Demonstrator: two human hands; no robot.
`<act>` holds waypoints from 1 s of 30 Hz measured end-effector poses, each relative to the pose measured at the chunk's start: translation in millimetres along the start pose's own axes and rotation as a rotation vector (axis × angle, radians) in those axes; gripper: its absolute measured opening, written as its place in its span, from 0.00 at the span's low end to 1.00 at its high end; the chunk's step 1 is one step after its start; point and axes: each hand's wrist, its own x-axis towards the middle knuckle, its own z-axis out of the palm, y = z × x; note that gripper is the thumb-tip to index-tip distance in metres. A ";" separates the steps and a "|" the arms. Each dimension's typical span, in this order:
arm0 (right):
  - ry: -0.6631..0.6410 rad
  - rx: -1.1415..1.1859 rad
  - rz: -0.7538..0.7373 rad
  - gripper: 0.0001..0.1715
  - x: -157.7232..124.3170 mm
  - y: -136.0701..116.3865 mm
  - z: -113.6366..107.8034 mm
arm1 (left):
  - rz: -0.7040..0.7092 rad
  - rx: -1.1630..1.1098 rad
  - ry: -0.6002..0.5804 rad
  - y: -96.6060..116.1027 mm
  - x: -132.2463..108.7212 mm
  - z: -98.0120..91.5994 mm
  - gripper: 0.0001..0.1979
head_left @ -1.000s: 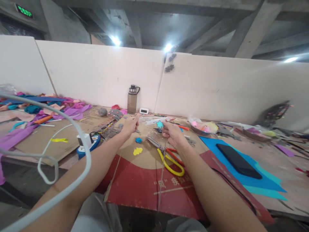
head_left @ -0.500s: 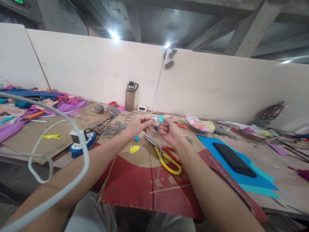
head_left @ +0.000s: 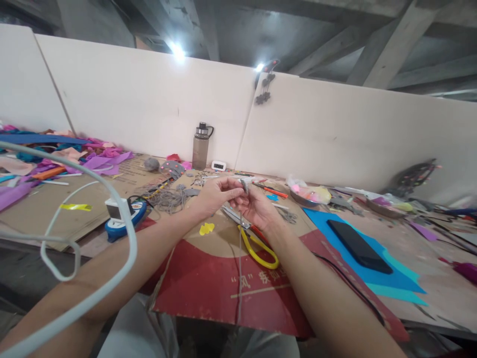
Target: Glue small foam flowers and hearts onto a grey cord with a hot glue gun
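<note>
A small dark grey piece is pinched between the fingertips of my left hand and my right hand, which meet above the cardboard. Below them a thin grey cord hangs straight down past the cardboard's front edge. Fingers hide where cord and piece meet. Under my right wrist lie scissors with yellow and red handles, their blades partly covered. Just beyond my right hand is a small blue cutout. Yellow cutouts lie in front of my left hand.
A white cable loops across the near left, beside a blue power strip. Tangled grey cord lies behind my left forearm. To the right, a black phone rests on blue sheets. A bottle stands by the partition.
The turquoise star-shaped piece at my fingertips is gone from them; a dark grey piece shows there now. A blue cutout now shows beyond my right hand. My hands have drawn closer together.
</note>
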 end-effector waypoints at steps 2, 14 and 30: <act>0.005 0.000 0.015 0.14 -0.9 0.9 1.2 | -0.018 -0.009 0.008 0.5 -0.3 0.9 0.08; 0.041 0.056 0.059 0.12 1.0 1.2 -0.9 | -0.039 -0.024 0.006 -4.0 0.8 0.4 0.13; 0.304 -1.051 -0.531 0.09 -1.9 -4.5 -5.6 | -0.114 0.196 0.072 -1.4 6.1 -17.4 0.16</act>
